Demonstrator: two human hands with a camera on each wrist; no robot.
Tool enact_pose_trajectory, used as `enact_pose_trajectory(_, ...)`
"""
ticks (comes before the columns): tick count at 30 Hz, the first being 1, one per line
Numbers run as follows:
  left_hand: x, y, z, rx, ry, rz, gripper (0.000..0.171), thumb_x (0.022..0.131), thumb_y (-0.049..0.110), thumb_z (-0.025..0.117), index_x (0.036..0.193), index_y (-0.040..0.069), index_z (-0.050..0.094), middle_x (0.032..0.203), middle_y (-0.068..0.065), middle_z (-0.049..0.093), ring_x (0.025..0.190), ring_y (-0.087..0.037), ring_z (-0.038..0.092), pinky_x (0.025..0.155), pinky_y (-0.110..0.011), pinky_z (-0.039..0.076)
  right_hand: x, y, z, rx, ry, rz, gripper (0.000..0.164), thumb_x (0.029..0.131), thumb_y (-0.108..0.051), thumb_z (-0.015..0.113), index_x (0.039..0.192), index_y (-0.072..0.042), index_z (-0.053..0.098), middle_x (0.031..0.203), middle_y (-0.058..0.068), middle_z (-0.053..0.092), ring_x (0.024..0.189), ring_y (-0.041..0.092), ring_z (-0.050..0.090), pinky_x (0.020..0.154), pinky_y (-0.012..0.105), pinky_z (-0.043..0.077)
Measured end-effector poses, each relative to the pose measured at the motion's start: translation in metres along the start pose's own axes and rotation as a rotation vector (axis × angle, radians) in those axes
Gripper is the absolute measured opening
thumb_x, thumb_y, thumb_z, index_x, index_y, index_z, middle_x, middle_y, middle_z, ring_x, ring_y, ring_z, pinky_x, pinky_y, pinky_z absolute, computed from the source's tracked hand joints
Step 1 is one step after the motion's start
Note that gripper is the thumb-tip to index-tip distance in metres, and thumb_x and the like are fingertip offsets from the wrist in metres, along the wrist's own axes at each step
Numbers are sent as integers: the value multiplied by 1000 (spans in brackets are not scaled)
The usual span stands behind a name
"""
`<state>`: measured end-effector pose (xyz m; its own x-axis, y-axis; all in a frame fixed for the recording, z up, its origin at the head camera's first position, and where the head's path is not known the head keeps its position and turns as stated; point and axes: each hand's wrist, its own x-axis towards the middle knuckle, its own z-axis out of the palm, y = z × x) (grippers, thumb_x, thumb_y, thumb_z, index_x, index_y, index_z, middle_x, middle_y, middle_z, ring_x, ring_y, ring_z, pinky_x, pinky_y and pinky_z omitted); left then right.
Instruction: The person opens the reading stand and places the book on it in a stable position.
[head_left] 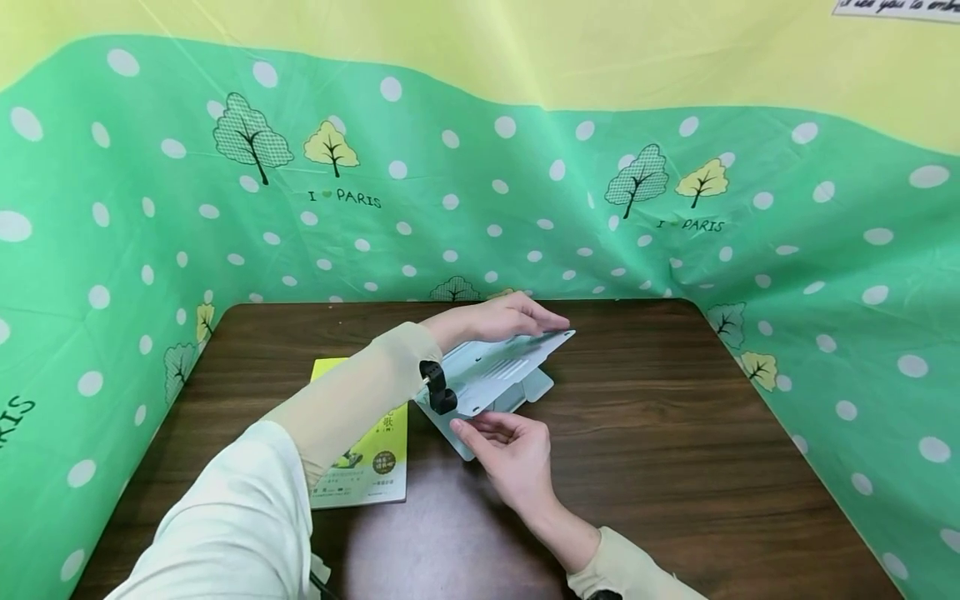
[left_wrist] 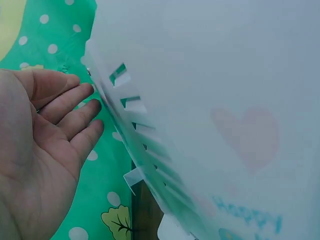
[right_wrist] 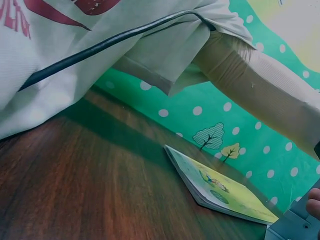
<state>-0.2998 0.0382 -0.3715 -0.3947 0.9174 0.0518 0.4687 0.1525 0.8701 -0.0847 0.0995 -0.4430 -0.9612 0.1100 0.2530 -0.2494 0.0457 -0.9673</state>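
A pale blue folding stand (head_left: 504,373), with a slotted panel tilted up over a flat base, is held above the middle of the table. My left hand (head_left: 510,318) lies along the panel's far upper edge. The left wrist view shows the fingers of this hand (left_wrist: 47,130) nearly straight beside the panel (left_wrist: 195,55), which bears a faint pink heart. Below the panel, my right hand (head_left: 517,460) pinches the near edge of the base, thumb on top and fingers partly hidden. In the right wrist view, only a corner of the stand (right_wrist: 295,224) and a fingertip appear.
A yellow-green book (head_left: 375,477) lies left of the stand, partly covered by the left forearm. The dark wooden table (head_left: 675,467) extends to the right. A green dotted cloth (head_left: 450,200) hangs behind and along the sides.
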Motion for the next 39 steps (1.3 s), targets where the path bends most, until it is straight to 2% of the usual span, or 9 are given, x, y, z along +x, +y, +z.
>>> enact_pose_trajectory(3, 4, 1, -1, 55, -20, -7, 48, 104, 1, 52, 151, 8, 59, 154, -1, 56, 143, -1, 45, 111, -20, 40, 2, 1, 2, -45, 41, -7, 10, 86, -16, 92, 86, -9, 84, 76, 4, 78, 70, 17, 77, 64, 27, 62)
enact_pose_trajectory(7, 9, 4, -2, 67, -56, -23, 49, 103, -1, 51, 151, 8, 58, 155, -3, 54, 144, -3, 43, 111, -19, 40, 4, 1, 4, -52, 77, -12, 12, 87, -16, 91, 83, -7, 84, 72, 4, 76, 67, 14, 75, 61, 24, 60)
enact_pose_trajectory(13, 12, 4, -5, 52, -89, -42, 48, 104, -1, 49, 151, 6, 58, 156, -4, 54, 145, -5, 44, 111, -20, 39, 4, 4, 5, -39, 84, -46, 9, 87, -11, 90, 83, -6, 83, 72, 5, 76, 67, 15, 75, 61, 25, 61)
enact_pose_trajectory(21, 13, 2, -7, 70, -101, -61, 48, 105, 2, 49, 152, 10, 58, 156, 1, 54, 144, -2, 43, 111, -19, 39, 4, 2, 3, -66, 92, -67, 8, 86, -8, 90, 83, -7, 83, 72, 4, 76, 65, 15, 75, 61, 27, 61)
enact_pose_trajectory(25, 13, 1, -8, 78, -92, -85, 44, 109, 7, 52, 151, 14, 60, 153, 4, 57, 141, 0, 45, 110, -19, 40, 2, 0, -1, -62, 89, -73, 7, 85, -5, 89, 83, -7, 83, 73, 5, 76, 66, 16, 75, 62, 27, 62)
enact_pose_trajectory(28, 13, 0, -8, 118, -78, -99, 38, 111, 15, 56, 149, 20, 63, 149, 8, 60, 136, 2, 50, 107, -18, 42, 0, 0, -5, -64, 82, -70, 7, 85, -3, 88, 83, -6, 82, 73, 5, 76, 65, 15, 75, 62, 27, 62)
enact_pose_trajectory(32, 14, -1, -7, 177, -52, -109, 37, 108, 21, 64, 146, 24, 66, 143, 9, 64, 129, 5, 55, 102, -17, 46, -3, 0, -8, -82, 77, -70, 8, 85, -1, 87, 83, -6, 82, 72, 4, 76, 65, 15, 75, 61, 26, 61)
enact_pose_trajectory(39, 16, -4, -5, 192, 10, -149, 38, 102, 26, 74, 140, 28, 71, 133, 9, 70, 121, 5, 60, 95, -17, 51, -5, 1, -13, -105, 80, -94, 9, 84, 1, 86, 82, -6, 82, 71, 2, 75, 63, 13, 73, 60, 26, 61)
